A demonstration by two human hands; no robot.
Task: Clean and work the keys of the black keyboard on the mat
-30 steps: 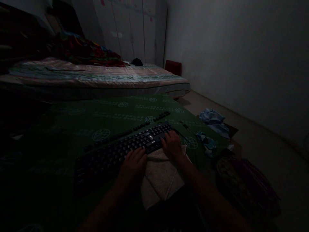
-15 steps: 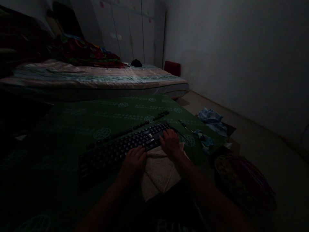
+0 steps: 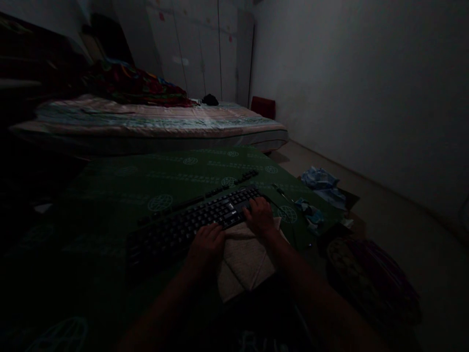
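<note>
A black keyboard [image 3: 198, 220] lies slantwise on the green printed sheet, some of its right-hand part looking bare of keys. My left hand [image 3: 208, 245] is closed at its near edge, fingers bent over the rim. At the right end, my right hand [image 3: 259, 215] has its fingers curled on the keyboard and its thumb towards the bare patch; anything small under the fingertips is hidden in the dark. Below both hands lies a folded beige cloth [image 3: 245, 259]. Behind the keyboard runs a row of small dark pieces [image 3: 220, 188] that look like loose keycaps.
The green sheet [image 3: 120, 188] spreads around the keyboard. A thin screwdriver-like tool [image 3: 284, 192] and a crumpled blue cloth [image 3: 311, 215] lie to the right. Farther off are a light-blue cloth [image 3: 320, 181], a dark patterned bundle [image 3: 370, 278], a bed [image 3: 164, 120] and a wall.
The view has shifted slightly, so everything sits a little lower and to the right. Both hands keep nearly the same places on the keyboard.
</note>
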